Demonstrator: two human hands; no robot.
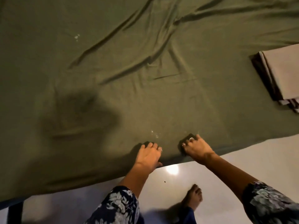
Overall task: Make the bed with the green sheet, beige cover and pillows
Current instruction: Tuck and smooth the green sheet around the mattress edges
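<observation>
The green sheet [129, 78] is spread over the bed and fills most of the view, with long wrinkles across its middle and far side. At the near edge of the bed my left hand [148, 155] grips the sheet's edge, fingers curled on top and thumb under the hem. My right hand [195, 147] grips the same edge a little to the right, its fingers bunching the cloth. A folded beige cover [284, 73] with a dark border lies on the sheet at the right side.
A pale glossy floor [226, 167] runs along the near side of the bed, with a light reflected in it. My bare foot [194, 198] stands on it close to the bed. A dark bed leg [15, 212] shows at the lower left.
</observation>
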